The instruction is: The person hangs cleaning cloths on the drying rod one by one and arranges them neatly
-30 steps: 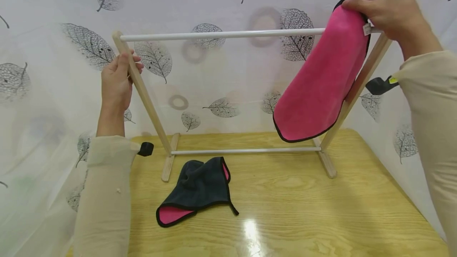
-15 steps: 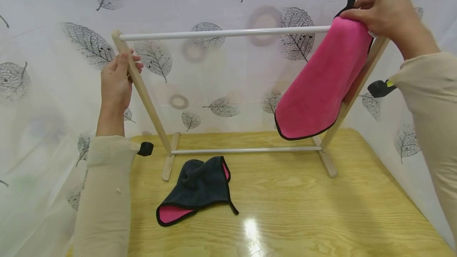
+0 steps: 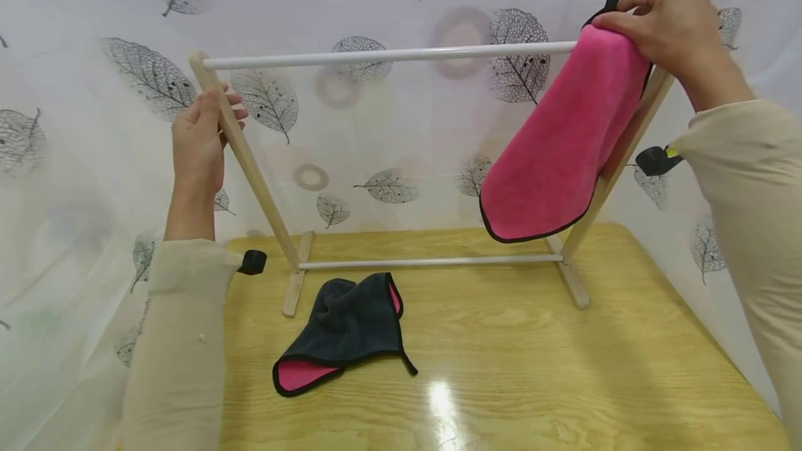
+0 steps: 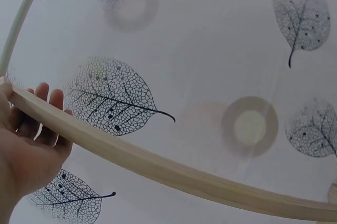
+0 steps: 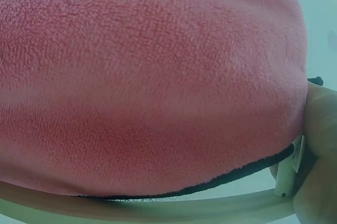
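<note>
Pink cloth (image 3: 564, 138) pinched in right-hand fingers (image 3: 617, 19), to be settled evenly over white rail (image 3: 388, 56); left-hand fingers (image 3: 213, 99) curled round wooden leg (image 3: 241, 152), steadying.

Desk, spare cloth and leaf-print backdrop

A glossy yellow wooden desk (image 3: 501, 367) fills the lower half of the head view, with a bright glare spot near the bottom centre. On it, lower left of centre, a dark grey cloth (image 3: 344, 329) lies crumpled, its pink underside showing at the lower corner, edged in black with a short black loop trailing to the right. Behind everything hangs a white curtain (image 3: 376, 138) printed with grey skeleton leaves and pale rings.
</note>
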`<control>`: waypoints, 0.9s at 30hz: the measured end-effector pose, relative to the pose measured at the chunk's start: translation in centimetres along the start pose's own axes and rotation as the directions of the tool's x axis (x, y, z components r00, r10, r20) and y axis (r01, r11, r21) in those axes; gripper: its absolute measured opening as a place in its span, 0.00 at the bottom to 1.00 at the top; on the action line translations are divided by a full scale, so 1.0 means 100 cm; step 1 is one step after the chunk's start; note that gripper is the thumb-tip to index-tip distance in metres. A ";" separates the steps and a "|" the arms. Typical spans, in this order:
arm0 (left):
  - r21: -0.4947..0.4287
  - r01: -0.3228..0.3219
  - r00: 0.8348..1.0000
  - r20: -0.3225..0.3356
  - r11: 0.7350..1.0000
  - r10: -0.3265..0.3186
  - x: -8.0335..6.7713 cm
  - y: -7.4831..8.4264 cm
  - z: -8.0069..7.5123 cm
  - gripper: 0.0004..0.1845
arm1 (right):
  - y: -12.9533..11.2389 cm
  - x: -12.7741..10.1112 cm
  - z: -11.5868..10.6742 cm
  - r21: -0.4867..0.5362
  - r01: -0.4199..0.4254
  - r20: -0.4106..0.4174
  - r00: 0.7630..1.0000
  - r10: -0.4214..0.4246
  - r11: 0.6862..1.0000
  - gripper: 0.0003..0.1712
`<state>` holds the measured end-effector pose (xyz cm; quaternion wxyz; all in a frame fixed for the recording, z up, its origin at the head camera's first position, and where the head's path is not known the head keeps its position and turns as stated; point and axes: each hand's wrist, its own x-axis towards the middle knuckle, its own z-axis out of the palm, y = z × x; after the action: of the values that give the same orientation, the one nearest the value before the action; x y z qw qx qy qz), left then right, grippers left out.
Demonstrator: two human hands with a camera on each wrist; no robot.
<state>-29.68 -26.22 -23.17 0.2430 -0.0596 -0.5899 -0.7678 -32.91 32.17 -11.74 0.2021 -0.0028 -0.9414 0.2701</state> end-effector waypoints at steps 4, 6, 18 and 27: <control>0.155 -0.062 0.991 -0.106 0.986 0.079 -0.008 0.001 0.010 0.21 | 0.001 0.000 0.000 0.040 0.002 -0.008 1.000 -0.001 0.999 0.35; 0.199 -0.130 0.969 -0.182 0.971 0.167 -0.014 0.002 0.018 0.17 | 0.001 0.000 0.000 0.056 -0.001 -0.002 1.000 0.001 0.998 0.35; 0.246 -0.326 0.880 -0.274 0.913 0.388 -0.044 0.007 0.074 0.13 | 0.002 0.000 0.002 0.108 -0.016 0.026 1.000 0.013 0.994 0.34; 0.240 -0.215 0.975 -0.008 0.947 0.223 -0.065 -0.028 0.117 0.16 | 0.001 0.001 0.003 0.101 -0.012 0.025 1.000 0.010 0.995 0.34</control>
<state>-27.50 -12.74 -24.60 0.3424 -0.0820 -0.6628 -0.6608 -33.15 32.16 -11.96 0.1891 0.0057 -0.9289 0.3185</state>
